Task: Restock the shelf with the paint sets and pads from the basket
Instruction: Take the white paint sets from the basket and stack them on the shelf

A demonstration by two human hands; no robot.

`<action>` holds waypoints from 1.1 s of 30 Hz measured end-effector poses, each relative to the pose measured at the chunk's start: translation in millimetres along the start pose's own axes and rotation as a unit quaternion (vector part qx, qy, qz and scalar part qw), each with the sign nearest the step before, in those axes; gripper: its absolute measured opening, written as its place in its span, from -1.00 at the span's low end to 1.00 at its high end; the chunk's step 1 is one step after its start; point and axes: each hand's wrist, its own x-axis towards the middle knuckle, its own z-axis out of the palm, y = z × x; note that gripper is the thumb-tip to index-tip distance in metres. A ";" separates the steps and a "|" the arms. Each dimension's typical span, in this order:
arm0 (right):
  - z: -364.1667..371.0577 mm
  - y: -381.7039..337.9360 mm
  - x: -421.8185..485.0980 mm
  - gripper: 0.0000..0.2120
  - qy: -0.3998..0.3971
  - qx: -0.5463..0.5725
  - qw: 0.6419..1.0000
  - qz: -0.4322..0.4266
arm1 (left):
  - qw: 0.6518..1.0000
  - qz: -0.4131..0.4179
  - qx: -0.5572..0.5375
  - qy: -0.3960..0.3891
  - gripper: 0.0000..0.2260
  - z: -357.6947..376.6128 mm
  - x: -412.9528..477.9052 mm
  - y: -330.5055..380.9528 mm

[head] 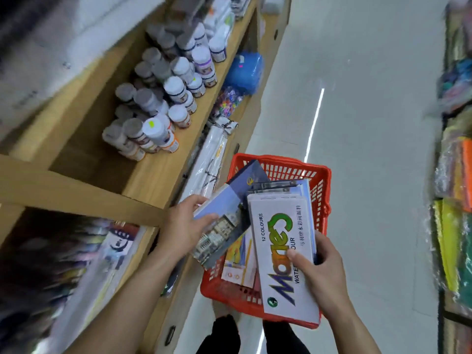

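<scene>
- gripping a white paint box (283, 256), the right hand (324, 272) has its thumb on top and fingers curled under.
- left hand (184, 228) pinches a blue pad (224, 221) at its edge.
- both sit over a red basket (316, 180) holding more pads.
- basket stands on a pale grey floor (370, 111).
- wooden shelf (158, 172) with jars (176, 90) runs along the left.
</scene>
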 end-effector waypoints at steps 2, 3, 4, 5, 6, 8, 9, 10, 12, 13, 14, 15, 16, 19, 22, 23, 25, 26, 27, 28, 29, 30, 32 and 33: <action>4.4 -25.7 -7.1 -0.44 -0.032 -0.015 0.999 -0.030 | 0.999 -0.024 -0.001 0.041 -0.68 -28.4 -33.6 -3.0; 8.1 -38.9 -11.0 -0.41 -0.050 -0.023 0.998 -0.043 | 0.997 -0.036 -0.002 0.065 -0.71 -43.2 -52.1 -3.8; 12.2 -51.4 -15.2 -0.38 -0.069 -0.028 0.996 -0.056 | 0.995 -0.044 -0.008 0.090 -0.74 -57.5 -71.6 -4.4; 17.3 -63.7 -19.9 -0.37 -0.090 -0.032 0.993 -0.069 | 0.992 -0.056 -0.011 0.114 -0.76 -72.2 -92.4 -4.6; 22.8 -75.0 -25.4 -0.39 -0.111 -0.038 0.990 -0.084 | 0.988 -0.068 -0.011 0.136 -0.77 -86.0 -113.9 -5.1; 35.9 -94.9 -39.1 -0.50 -0.151 -0.050 0.981 -0.110 | 0.980 -0.096 -0.006 0.173 -0.73 -110.9 -158.2 -7.5; 43.5 -102.5 -46.9 -0.54 -0.168 -0.054 0.977 -0.121 | 0.976 -0.109 -0.009 0.189 -0.68 -122.0 -180.6 -11.1; 51.6 -109.0 -55.6 -0.57 -0.181 -0.058 0.973 -0.131 | 0.972 -0.121 -0.017 0.202 -0.65 -132.1 -203.1 -16.3; 69.5 -117.8 -75.1 -0.58 -0.214 -0.062 0.963 -0.151 | 0.962 -0.138 -0.033 0.232 -0.65 -150.4 -248.1 -27.9; 79.1 -120.7 -87.9 -0.56 -0.230 -0.060 0.959 -0.157 | 0.957 -0.146 -0.041 0.249 -0.67 -158.6 -271.5 -32.9; 89.0 -122.9 -101.3 -0.53 -0.244 -0.055 0.955 -0.161 | 0.950 -0.152 -0.052 0.268 -0.69 -166.5 -294.0 -38.0; 98.8 -124.5 -115.1 -0.52 -0.259 -0.051 0.950 -0.165 | 0.943 -0.157 -0.062 0.287 -0.70 -174.3 -315.2 -44.2; 107.7 -124.9 -128.4 -0.57 -0.273 -0.049 0.945 -0.171 | 0.935 -0.162 -0.067 0.308 -0.70 -181.9 -334.6 -52.3; 131.6 -124.5 -170.6 -0.78 -0.303 -0.046 0.935 -0.176 | 0.909 -0.182 -0.091 0.363 -0.71 -208.2 -381.9 -87.6; 150.6 -122.3 -212.0 -0.73 -0.315 -0.045 0.932 -0.173 | 0.905 -0.182 -0.101 0.371 -0.76 -243.4 -400.5 -128.8; 155.7 -122.4 -225.0 -0.70 -0.317 -0.044 0.932 -0.170 | 0.908 -0.177 -0.095 0.367 -0.77 -254.5 -400.8 -140.0; 166.9 -122.3 -245.9 -0.66 -0.319 -0.045 0.931 -0.169 | 0.917 -0.167 -0.075 0.355 -0.75 -274.9 -396.8 -161.0; 171.8 -122.1 -253.7 -0.65 -0.320 -0.049 0.931 -0.172 | 0.923 -0.163 -0.067 0.343 -0.73 -282.5 -392.9 -170.1; 176.9 -121.8 -260.0 -0.65 -0.323 -0.053 0.928 -0.177 | 0.929 -0.158 -0.056 0.330 -0.69 -288.5 -388.5 -179.2; 181.7 -121.8 -266.5 -0.63 -0.327 -0.058 0.926 -0.181 | 0.934 -0.159 -0.042 0.317 -0.65 -293.4 -383.6 -187.8; 185.9 -121.5 -271.4 -0.57 -0.330 -0.064 0.923 -0.186 | 0.937 -0.164 -0.028 0.307 -0.60 -297.1 -378.9 -194.4; 189.5 -121.7 -275.5 -0.52 -0.330 -0.070 0.922 -0.189 | 0.939 -0.171 -0.014 0.299 -0.58 -299.3 -374.5 -200.4; 195.8 -123.2 -280.3 -0.54 -0.335 -0.072 0.920 -0.189 | 0.936 -0.182 0.040 0.298 -0.58 -298.8 -368.4 -206.4; 198.2 -124.3 -280.5 -0.59 -0.340 -0.072 0.919 -0.189 | 0.926 -0.184 0.083 0.319 -0.60 -295.8 -367.8 -205.0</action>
